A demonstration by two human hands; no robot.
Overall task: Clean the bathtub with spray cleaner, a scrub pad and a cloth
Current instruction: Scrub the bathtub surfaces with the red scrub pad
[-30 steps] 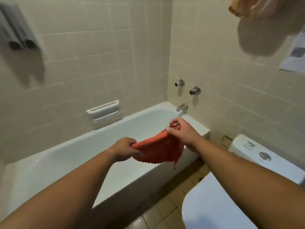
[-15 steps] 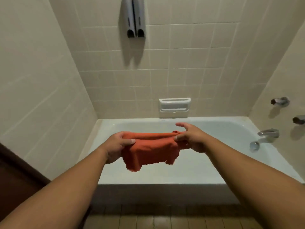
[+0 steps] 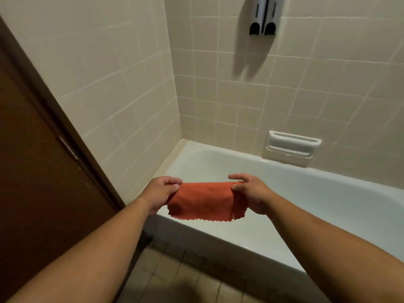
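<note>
An orange cloth (image 3: pixel 204 201) with a zigzag edge is folded over and held stretched between both hands above the near rim of the white bathtub (image 3: pixel 240 241). My left hand (image 3: pixel 160 192) pinches the cloth's left end. My right hand (image 3: pixel 251 193) pinches its right end between thumb and fingers. The cloth hangs in the air and touches nothing else. No spray bottle or scrub pad is in view.
A brown wooden door (image 3: pixel 39 182) stands at the left. Beige tiled walls surround the tub, with a white soap dish (image 3: pixel 290 149) and a grey twin soap dispenser (image 3: pixel 263 16) on the back wall. Tiled floor (image 3: pixel 185 281) lies below.
My view has swung left, from the taps and toilet to the tub's left end and the door. The cloth, hanging loose before, is now folded and pulled flat between both hands.
</note>
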